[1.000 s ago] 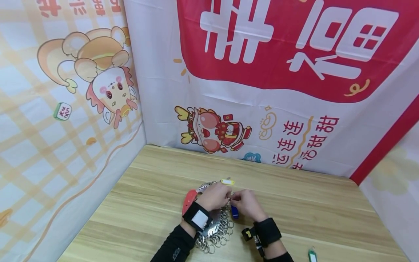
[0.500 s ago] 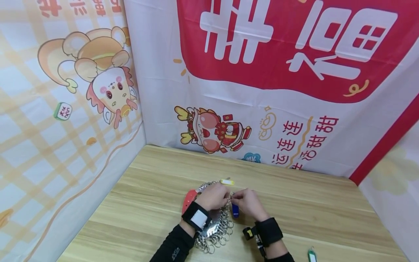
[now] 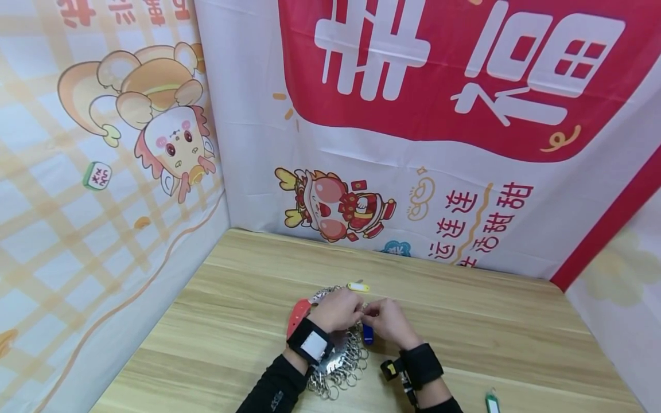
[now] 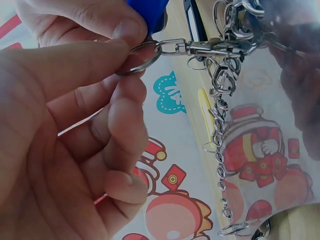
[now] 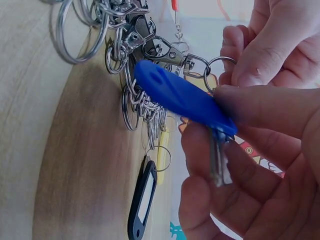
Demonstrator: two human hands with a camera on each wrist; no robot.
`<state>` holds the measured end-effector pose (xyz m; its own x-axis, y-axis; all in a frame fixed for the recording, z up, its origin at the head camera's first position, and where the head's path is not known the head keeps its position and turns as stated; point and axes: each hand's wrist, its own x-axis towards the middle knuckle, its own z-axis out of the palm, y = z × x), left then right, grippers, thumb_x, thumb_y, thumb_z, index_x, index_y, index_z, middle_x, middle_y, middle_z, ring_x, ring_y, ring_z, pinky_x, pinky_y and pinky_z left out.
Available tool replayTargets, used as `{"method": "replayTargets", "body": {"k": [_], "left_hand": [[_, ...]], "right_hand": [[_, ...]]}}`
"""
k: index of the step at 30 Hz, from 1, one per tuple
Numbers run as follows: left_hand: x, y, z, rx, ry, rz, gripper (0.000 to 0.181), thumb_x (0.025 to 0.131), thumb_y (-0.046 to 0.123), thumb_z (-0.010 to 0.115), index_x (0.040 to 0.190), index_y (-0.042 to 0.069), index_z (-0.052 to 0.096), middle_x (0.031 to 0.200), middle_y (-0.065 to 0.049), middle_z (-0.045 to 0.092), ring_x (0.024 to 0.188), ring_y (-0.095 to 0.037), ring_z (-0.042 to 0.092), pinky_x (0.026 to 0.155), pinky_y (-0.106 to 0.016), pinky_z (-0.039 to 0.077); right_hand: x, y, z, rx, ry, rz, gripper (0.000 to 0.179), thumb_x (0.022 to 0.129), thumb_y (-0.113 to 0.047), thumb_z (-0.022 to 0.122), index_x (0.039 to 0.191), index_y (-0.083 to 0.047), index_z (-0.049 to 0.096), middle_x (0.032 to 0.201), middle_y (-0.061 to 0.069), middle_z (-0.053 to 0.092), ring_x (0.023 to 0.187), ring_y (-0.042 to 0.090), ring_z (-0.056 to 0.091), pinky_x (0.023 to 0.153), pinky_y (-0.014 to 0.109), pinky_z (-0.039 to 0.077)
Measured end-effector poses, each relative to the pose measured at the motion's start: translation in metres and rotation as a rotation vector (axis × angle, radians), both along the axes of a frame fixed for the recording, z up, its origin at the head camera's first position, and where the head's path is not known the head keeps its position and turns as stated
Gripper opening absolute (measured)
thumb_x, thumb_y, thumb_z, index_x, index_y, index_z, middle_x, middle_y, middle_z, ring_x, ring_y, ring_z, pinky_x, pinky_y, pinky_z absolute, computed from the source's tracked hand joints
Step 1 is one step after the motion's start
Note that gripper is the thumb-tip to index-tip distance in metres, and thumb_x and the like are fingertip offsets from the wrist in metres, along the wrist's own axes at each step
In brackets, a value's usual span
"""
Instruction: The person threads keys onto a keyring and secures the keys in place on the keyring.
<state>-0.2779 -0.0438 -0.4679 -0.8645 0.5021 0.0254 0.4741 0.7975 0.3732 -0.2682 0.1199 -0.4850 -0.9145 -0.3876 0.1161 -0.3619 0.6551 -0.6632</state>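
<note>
In the head view, a person's left hand point(image 3: 337, 310) and right hand point(image 3: 391, 323) meet fingertip to fingertip over a wooden table point(image 3: 206, 321), beside a shiny plate point(image 3: 333, 361) fringed with rings point(image 3: 327, 392). Compared with half a second earlier, the right hand sits slightly closer to the left, and the blue tag point(image 3: 368, 334) below its fingers has shifted toward the plate. The left hand, the plate, the yellow tag point(image 3: 358, 287) beyond the hands and the green tag point(image 3: 493, 402) at the near edge show little change. On the backdrop point(image 3: 258, 143), slanting red characters include 连连 and 甜甜; large white ones on red above are cut off by the frame. Pale lettering on the black left sleeve point(image 3: 277, 396) is too small to read.

In the left wrist view, the left hand pinches a steel ring point(image 4: 151, 62) between thumb and forefinger. The ring is linked to a metal clasp point(image 4: 212, 48) extending from the plate's edge, where the surface mirrors a cartoon figure.

In the right wrist view, the right hand grips the blue tag between thumb and fingers just beside the ring, a blurred metal blade point(image 5: 217, 157) below it. A black tag point(image 5: 143, 197) bears a white label with no legible writing.
</note>
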Motion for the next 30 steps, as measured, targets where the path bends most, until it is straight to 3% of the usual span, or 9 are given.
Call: {"method": "replayTargets", "body": {"k": [5, 12, 22, 30], "left_hand": [[0.0004, -0.0008, 0.0008, 0.022, -0.037, 0.005, 0.03, 0.094, 0.03, 0.057, 0.066, 0.02, 0.055, 0.058, 0.007, 0.049, 0.051, -0.008, 0.047, 0.05, -0.023, 0.037], [0.0008, -0.0052, 0.001, 0.023, -0.084, 0.013, 0.03, 0.089, 0.019, 0.064, 0.062, 0.017, 0.051, 0.056, 0.006, 0.045, 0.05, -0.009, 0.046, 0.049, -0.023, 0.037], [0.0012, -0.0072, 0.0029, 0.022, -0.125, 0.022, 0.021, 0.089, 0.018, 0.062, 0.069, 0.019, 0.055, 0.063, 0.006, 0.052, 0.054, -0.008, 0.051, 0.052, -0.024, 0.041], [0.0026, -0.0047, 0.006, 0.018, -0.128, 0.016, 0.024, 0.09, 0.02, 0.062, 0.067, 0.019, 0.054, 0.061, 0.006, 0.051, 0.054, -0.009, 0.05, 0.051, -0.025, 0.04]], "right_hand": [[-0.0007, -0.0007, -0.0012, -0.015, -0.004, -0.008, 0.005, 0.085, -0.009, 0.069, 0.083, -0.01, 0.074, 0.074, -0.004, 0.066, 0.062, 0.008, 0.055, 0.058, 0.024, 0.046], [-0.0003, -0.001, -0.0008, -0.046, -0.058, -0.042, 0.007, 0.084, -0.004, 0.067, 0.082, -0.006, 0.072, 0.073, 0.0, 0.065, 0.061, 0.01, 0.054, 0.057, 0.027, 0.045], [0.0004, 0.0039, 0.004, -0.029, -0.13, -0.016, 0.007, 0.085, -0.008, 0.066, 0.084, -0.006, 0.073, 0.075, -0.003, 0.066, 0.064, 0.011, 0.056, 0.061, 0.03, 0.046], [0.001, 0.003, 0.0068, -0.03, -0.113, 0.004, 0.005, 0.085, -0.008, 0.068, 0.084, -0.01, 0.073, 0.075, -0.004, 0.066, 0.064, 0.01, 0.058, 0.059, 0.028, 0.047]]}}
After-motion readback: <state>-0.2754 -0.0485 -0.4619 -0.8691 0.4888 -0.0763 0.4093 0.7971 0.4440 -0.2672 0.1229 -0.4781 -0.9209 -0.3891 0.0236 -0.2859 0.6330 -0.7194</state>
